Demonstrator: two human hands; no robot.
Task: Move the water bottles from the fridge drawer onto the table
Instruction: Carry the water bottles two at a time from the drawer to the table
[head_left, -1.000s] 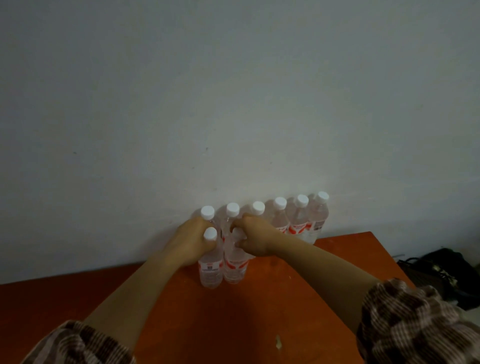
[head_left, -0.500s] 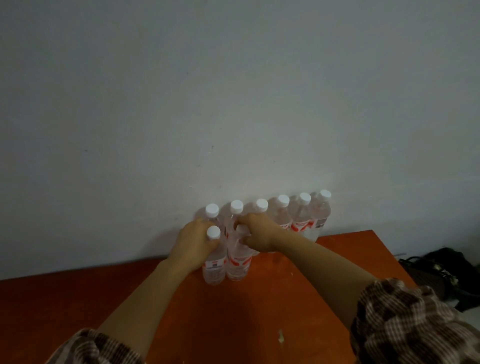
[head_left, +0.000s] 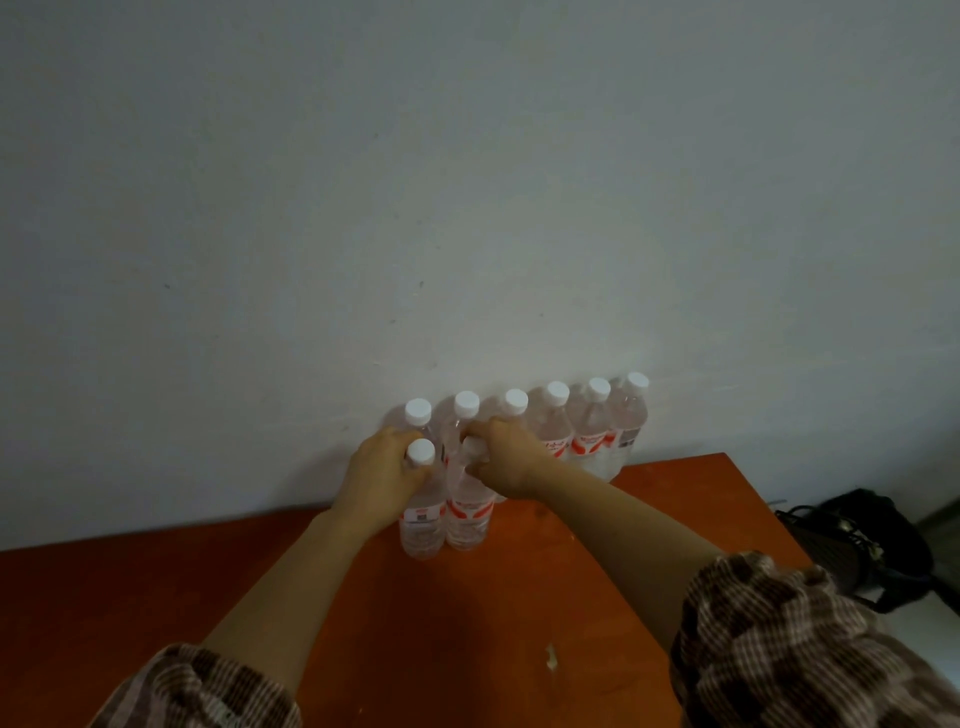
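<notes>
Two bottles gripped upright on orange desk (head_left: 519, 623), front of wall row.

Left hand (head_left: 382, 475) wraps the neck of the left front bottle (head_left: 422, 525); right hand (head_left: 501, 460) clenches the top of the right front bottle (head_left: 467, 514). Both touch, bases on desk. Six capped bottles (head_left: 589, 436) line the wall behind. Dark bag (head_left: 862, 545) off desk, right.

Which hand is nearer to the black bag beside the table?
Right. The right hand grips a front bottle's neck, on the side toward the black bag. The left hand holds the other front bottle, farther away.
</notes>
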